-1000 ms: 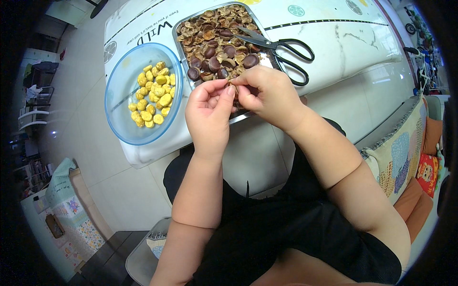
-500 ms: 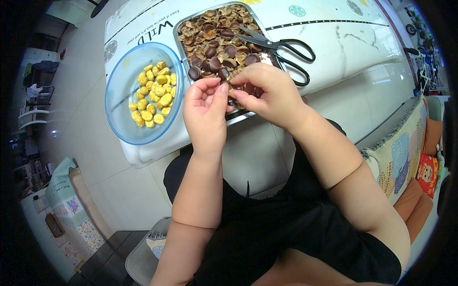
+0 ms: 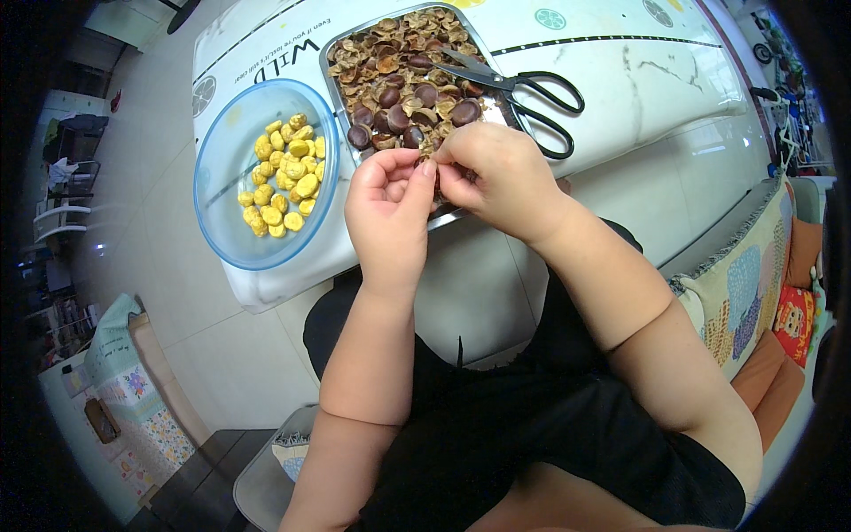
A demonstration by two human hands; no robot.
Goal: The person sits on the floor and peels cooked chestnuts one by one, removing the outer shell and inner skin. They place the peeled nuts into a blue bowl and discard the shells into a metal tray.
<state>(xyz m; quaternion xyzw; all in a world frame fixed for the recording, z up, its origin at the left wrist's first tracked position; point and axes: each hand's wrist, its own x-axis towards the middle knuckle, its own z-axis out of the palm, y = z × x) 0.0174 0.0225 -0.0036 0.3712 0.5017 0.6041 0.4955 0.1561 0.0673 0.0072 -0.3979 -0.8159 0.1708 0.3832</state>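
Note:
Over the near edge of a metal tray (image 3: 331, 82), both my hands meet with their fingertips pinched together. My left hand (image 3: 390, 213) and my right hand (image 3: 501, 177) are closed on a chestnut (image 3: 425, 160), of which only a brown sliver shows between the fingers. Dark brown unpeeled chestnuts (image 3: 397, 117) lie in the tray among many pale brown shell pieces (image 3: 363, 58). To the left stands a clear blue-rimmed bowl (image 3: 217, 208) with peeled yellow chestnuts (image 3: 292, 168) in it. Black-handled scissors (image 3: 532, 93) rest across the tray's right rim, blades over the shells.
A table with a white, marble-patterned cover (image 3: 612, 80) carries the tray and bowl. My black-clothed legs are below its near edge, above a tiled floor (image 3: 213, 372). On the right is a sofa with a patterned throw (image 3: 745, 275) and a red cushion (image 3: 795, 324).
My hands have shifted slightly to the right, and the fingertips have drawn closer together around the chestnut. The bowl, tray and scissors look the same.

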